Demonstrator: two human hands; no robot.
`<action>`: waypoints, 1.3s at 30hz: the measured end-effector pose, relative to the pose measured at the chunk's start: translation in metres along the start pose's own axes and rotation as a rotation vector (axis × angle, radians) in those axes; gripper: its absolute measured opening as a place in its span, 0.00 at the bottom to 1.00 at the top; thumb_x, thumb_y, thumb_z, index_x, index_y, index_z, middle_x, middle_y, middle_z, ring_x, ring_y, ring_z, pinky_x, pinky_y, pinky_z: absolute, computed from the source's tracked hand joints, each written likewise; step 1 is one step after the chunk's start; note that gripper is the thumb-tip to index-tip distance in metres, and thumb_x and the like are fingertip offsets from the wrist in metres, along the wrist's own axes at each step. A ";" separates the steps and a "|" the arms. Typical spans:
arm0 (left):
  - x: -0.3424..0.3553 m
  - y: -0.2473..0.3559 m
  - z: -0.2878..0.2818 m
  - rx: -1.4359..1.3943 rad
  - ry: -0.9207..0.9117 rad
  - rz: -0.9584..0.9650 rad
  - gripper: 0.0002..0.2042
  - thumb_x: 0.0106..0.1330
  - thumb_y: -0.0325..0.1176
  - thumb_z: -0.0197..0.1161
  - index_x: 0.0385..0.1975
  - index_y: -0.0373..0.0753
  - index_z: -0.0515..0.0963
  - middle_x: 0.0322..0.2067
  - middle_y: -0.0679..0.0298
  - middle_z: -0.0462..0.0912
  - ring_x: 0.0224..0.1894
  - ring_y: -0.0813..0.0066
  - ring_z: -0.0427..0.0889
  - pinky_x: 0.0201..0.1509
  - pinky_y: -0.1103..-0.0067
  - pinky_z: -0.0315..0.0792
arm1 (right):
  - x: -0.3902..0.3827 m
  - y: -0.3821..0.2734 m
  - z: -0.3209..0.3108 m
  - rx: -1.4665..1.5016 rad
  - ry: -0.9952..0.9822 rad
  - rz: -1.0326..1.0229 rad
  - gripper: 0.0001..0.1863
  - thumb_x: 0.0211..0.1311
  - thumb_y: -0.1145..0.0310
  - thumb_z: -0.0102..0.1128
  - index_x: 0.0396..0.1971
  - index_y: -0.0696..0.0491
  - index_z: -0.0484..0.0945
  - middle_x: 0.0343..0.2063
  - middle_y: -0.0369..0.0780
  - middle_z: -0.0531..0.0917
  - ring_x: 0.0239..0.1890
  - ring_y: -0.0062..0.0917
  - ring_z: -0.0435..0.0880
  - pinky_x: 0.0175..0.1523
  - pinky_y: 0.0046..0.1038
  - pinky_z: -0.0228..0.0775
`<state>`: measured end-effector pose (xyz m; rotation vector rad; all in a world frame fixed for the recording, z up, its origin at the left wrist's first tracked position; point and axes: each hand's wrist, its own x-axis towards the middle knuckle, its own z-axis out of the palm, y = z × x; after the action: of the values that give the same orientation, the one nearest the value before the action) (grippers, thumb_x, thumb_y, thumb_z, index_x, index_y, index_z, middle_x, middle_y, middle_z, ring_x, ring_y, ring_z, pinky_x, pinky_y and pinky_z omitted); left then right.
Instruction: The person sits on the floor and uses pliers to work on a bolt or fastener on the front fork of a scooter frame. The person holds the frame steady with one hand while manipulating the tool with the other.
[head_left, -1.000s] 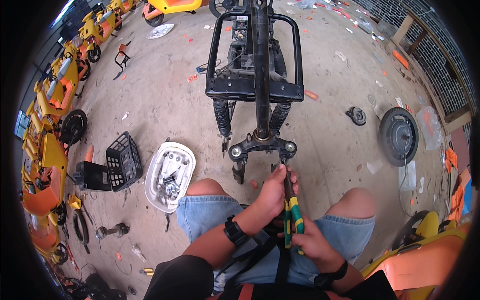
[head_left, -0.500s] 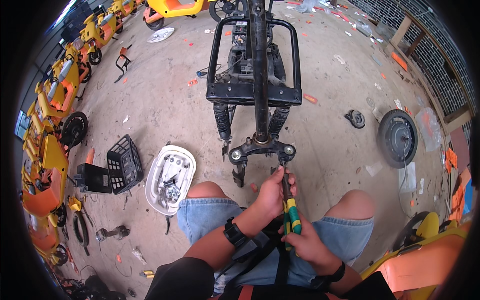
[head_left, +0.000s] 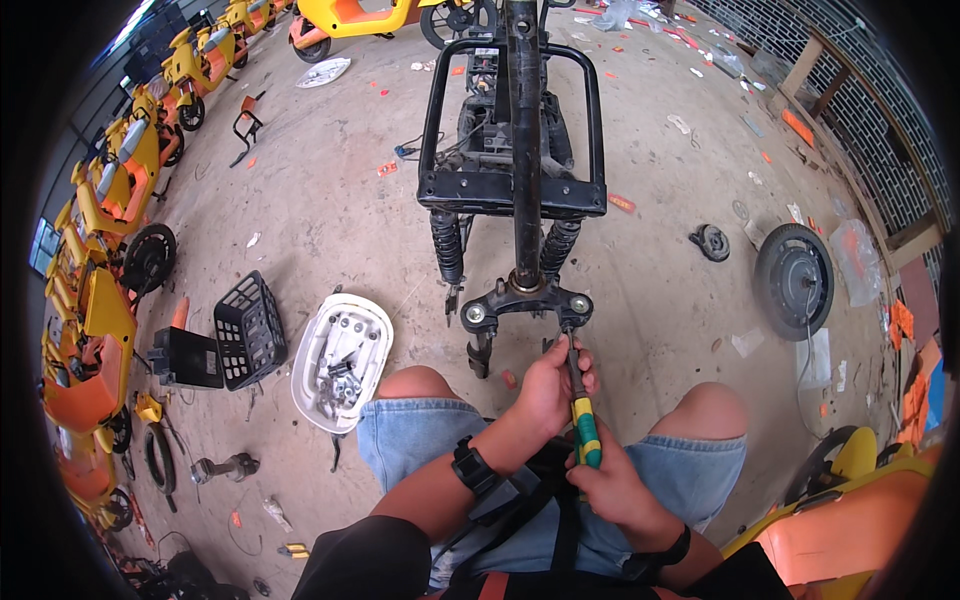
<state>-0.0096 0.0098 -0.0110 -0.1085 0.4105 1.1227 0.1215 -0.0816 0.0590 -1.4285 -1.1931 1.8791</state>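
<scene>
Between my knees, both hands are on a pair of pliers [head_left: 585, 432] with green-and-yellow handles. My right hand [head_left: 618, 488] is closed round the handles. My left hand [head_left: 548, 388] wraps the dark front part, its thumb and fingertips just under the fork clamp; the tip of the tool is partly hidden. The black fork clamp [head_left: 525, 303], with a bolt at each end, belongs to a stripped scooter frame [head_left: 525, 120]. Its steering tube rises away from me behind a black carrier bracket [head_left: 480, 188]. A shock absorber [head_left: 447, 250] hangs on either side.
Left of my knee, a white plastic tub [head_left: 375, 390] holds loose metal parts, with a black basket [head_left: 250, 330] beyond it. A wheel [head_left: 795, 278] and a small black part [head_left: 711, 242] lie at right. Yellow-orange scooters [head_left: 100, 330] line the left. An orange-yellow body [head_left: 840, 520] is near lower right.
The pliers' handles, spread apart earlier, now look closed together in my right hand. My left hand stays at nearly the same place under the clamp.
</scene>
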 end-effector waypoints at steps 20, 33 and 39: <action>-0.003 0.006 0.006 0.111 0.034 0.005 0.13 0.76 0.43 0.42 0.40 0.40 0.67 0.31 0.62 0.74 0.32 0.66 0.75 0.40 0.71 0.73 | -0.004 -0.014 -0.011 0.747 -0.187 0.166 0.32 0.45 0.84 0.45 0.58 0.61 0.63 0.52 0.42 0.72 0.46 0.29 0.77 0.47 0.30 0.72; 0.000 0.001 0.001 0.166 0.073 0.068 0.13 0.75 0.44 0.47 0.40 0.40 0.69 0.30 0.62 0.76 0.29 0.68 0.76 0.36 0.72 0.74 | -0.003 -0.011 -0.009 0.552 -0.199 0.116 0.35 0.44 0.83 0.45 0.60 0.62 0.62 0.48 0.45 0.75 0.59 0.35 0.74 0.59 0.37 0.71; 0.001 0.002 0.002 0.153 0.071 0.055 0.13 0.75 0.43 0.46 0.39 0.40 0.70 0.29 0.63 0.76 0.28 0.68 0.76 0.35 0.74 0.73 | -0.002 -0.005 -0.011 0.452 -0.169 0.092 0.36 0.44 0.83 0.44 0.61 0.62 0.60 0.54 0.48 0.73 0.61 0.37 0.71 0.62 0.40 0.69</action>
<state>-0.0112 0.0119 -0.0096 -0.0022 0.5640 1.1399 0.1315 -0.0769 0.0636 -1.1090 -0.7121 2.1923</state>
